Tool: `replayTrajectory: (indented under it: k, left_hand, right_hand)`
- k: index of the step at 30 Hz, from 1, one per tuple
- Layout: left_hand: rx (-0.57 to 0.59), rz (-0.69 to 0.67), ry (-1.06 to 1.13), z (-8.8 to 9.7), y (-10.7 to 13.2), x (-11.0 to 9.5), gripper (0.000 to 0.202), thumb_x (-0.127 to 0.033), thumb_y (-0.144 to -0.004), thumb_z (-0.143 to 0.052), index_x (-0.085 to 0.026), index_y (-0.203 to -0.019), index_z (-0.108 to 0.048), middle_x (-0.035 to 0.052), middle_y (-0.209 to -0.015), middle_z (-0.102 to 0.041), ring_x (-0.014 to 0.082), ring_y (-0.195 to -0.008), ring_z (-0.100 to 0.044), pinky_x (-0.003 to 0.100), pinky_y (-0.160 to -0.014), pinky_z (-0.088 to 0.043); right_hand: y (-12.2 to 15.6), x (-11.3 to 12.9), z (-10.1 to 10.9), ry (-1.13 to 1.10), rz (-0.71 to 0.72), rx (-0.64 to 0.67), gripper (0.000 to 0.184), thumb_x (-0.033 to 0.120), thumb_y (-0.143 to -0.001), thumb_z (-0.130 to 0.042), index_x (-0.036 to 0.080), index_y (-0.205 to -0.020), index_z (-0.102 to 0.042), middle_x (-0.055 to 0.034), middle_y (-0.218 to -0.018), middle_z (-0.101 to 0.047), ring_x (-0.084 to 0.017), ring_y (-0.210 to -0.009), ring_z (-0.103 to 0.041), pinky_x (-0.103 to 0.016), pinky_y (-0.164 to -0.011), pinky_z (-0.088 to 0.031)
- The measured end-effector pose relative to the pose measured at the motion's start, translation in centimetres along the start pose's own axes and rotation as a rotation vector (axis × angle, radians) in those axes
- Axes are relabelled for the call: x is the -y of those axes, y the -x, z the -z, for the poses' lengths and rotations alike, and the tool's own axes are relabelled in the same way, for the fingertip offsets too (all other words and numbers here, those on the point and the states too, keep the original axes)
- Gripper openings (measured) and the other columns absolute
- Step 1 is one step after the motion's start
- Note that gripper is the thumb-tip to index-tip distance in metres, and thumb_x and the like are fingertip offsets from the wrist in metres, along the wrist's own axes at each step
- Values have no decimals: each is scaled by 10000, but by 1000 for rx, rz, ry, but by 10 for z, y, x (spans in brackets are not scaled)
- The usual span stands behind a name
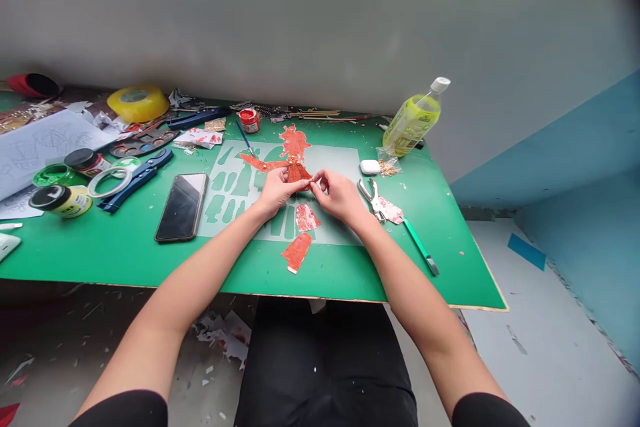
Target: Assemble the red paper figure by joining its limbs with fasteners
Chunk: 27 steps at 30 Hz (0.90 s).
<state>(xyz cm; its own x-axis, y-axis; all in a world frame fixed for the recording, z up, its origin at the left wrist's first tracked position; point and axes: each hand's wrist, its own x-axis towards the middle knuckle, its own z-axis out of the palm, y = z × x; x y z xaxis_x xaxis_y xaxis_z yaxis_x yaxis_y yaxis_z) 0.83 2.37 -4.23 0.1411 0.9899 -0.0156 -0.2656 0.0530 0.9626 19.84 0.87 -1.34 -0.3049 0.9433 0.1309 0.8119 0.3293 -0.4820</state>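
Note:
A red cut-out paper puppet (295,143) with a jagged head and a jointed arm stretched leftward lies over the white stencil sheet (340,157). Small gold dots show at its joints. My left hand (276,192) grips the puppet's body between thumb and fingers. At the lower right corner of that body, my right hand (336,195) is closed in a pinch; what sits between its fingertips is too small to make out. Below the hands lie two loose pieces, a red-and-white one (307,217) and a plain red one (297,252).
Right of the hands are a metal hole punch (373,200), a green-handled cutter (419,245), a white case (370,167), a bag of gold fasteners (389,165) and a yellow-green bottle (413,123). Leftward lie a phone (182,207), blue pliers (137,180) and paint jars (63,200).

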Motion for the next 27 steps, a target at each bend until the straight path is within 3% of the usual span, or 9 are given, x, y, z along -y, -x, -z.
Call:
replayTrajectory:
  k: [3, 7, 12, 18, 23, 27]
  left_hand:
    - [-3, -7, 9, -1, 1, -2, 509, -328, -583, -997, -122, -959, -723, 106, -936, -809, 257, -862, -775, 437, -905, -622]
    - [-18, -5, 27, -4, 3, -6, 472, -276, -572, -991, -122, -933, -729, 82, -916, -801, 217, -830, -757, 397, -871, -622]
    - [-15, -15, -4, -4, 5, -12, 357, -257, -570, -976, -136, -797, -729, 56, -835, -777, 195, -774, -721, 370, -839, -607]
    - [-21, -25, -21, 0, 3, -9, 368, -260, -578, -973, -137, -853, -761, 69, -902, -795, 201, -822, -722, 360, -859, -590]
    - [-30, -4, -33, 0, 2, -7, 445, -280, -559, -986, -132, -915, -763, 86, -961, -806, 220, -881, -736, 381, -906, -588]
    - [-41, -9, -39, -1, 3, -9, 452, -297, -545, -992, -135, -895, -756, 74, -939, -799, 218, -862, -728, 378, -883, -589]
  right_hand:
    - [0, -6, -5, -35, 116, -100, 236, 326, -1025, -610, 239, -1227, -695, -62, -999, -763, -218, -869, -692, -309, -760, -463]
    - [-2, -16, -13, 12, 267, -261, 196, 322, -1038, -619, 221, -1117, -766, -71, -966, -761, -210, -833, -682, -313, -707, -452]
    - [-5, -23, -19, 78, 368, -293, 226, 292, -1051, -606, 255, -1181, -786, -67, -966, -775, -209, -859, -695, -315, -670, -457]
    - [-8, -27, -21, -87, 388, -319, 153, 293, -1037, -638, 235, -1040, -780, -66, -988, -780, -213, -899, -707, -332, -757, -517]
    - [-10, -31, -20, -273, 271, -386, 75, 276, -981, -685, 215, -986, -729, -45, -904, -755, -178, -721, -656, -321, -680, -507]
    - [-8, -32, -18, -249, 310, -341, 71, 288, -952, -722, 217, -961, -718, -39, -883, -753, -178, -721, -642, -315, -651, -478]
